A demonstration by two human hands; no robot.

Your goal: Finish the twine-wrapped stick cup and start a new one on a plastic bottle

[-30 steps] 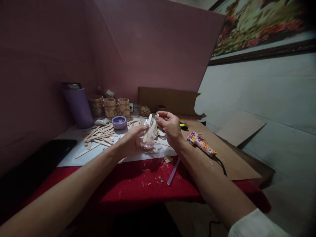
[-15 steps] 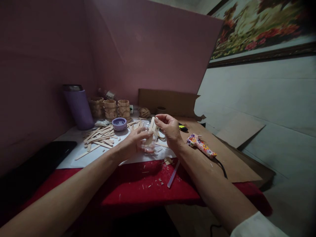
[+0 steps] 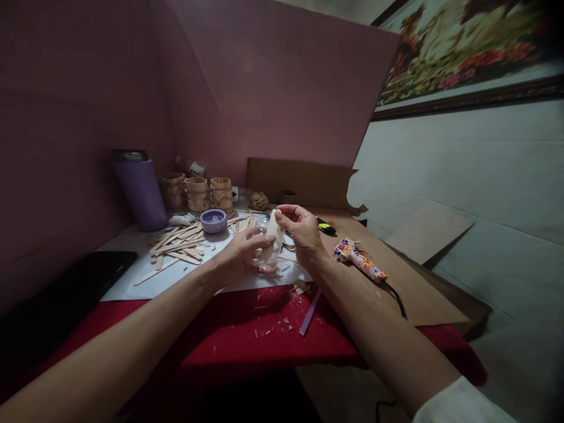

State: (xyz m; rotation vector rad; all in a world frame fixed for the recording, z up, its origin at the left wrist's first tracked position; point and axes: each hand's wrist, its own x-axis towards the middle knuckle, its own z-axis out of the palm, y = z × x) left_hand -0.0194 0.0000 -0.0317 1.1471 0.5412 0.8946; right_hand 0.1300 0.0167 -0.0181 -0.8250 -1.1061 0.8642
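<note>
Between both hands is a clear plastic container, lying tilted, with pale wooden craft sticks along its side. My left hand is closed around the container's left side, its thumb resting on the sticks. My right hand pinches the upper end of a craft stick against the container; its fingertips partly hide that end. Left of my hands, a pile of loose craft sticks lies on white paper. A purple lid sits beside the pile.
A flower-patterned glue gun and a yellow-black cutter lie on cardboard at right. A glue stick rests on the red cloth. Behind stand a purple tumbler, several wooden-looking cups and a twine ball.
The craft stick in my right fingers now lies closer in line with the others on the container. My left hand has shifted slightly; the surroundings look the same.
</note>
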